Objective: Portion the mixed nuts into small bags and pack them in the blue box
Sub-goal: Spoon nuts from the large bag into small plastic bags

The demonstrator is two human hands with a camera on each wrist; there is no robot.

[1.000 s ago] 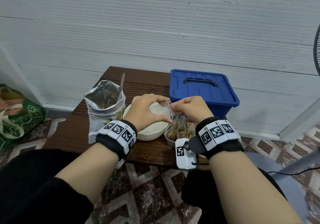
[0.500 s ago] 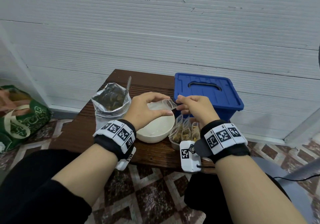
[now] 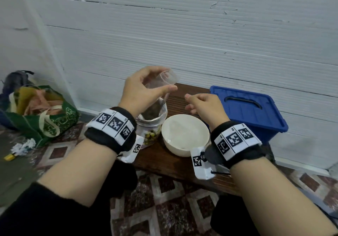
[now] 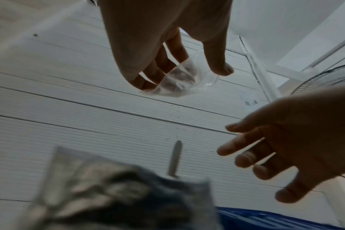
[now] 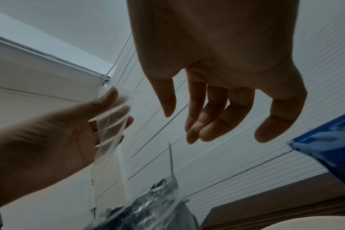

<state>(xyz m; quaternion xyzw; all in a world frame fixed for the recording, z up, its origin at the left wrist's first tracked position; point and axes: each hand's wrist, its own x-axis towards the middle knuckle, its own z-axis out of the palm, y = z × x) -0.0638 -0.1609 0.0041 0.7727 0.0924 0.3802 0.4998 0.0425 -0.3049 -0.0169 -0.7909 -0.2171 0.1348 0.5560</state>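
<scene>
Left hand [image 3: 140, 91] pinches empty bag [image 3: 162, 80], centre frame; right hand [image 3: 204, 106] loose, empty. Bag light, limp, slippery: hold at mouth.

A home corner: patterned tile floor [image 3: 164, 208], white panel wall [image 3: 182, 34], cloth shopping bag [image 3: 45, 124].

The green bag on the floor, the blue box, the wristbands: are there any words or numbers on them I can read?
Green bag: pale curly print, too blurred to read.
Blue box: no writing shows.
Wristbands: black-and-white square code patterns; tiny marks beside them, too small to read.
Nut bag: a picture on the front, no readable words.
</scene>
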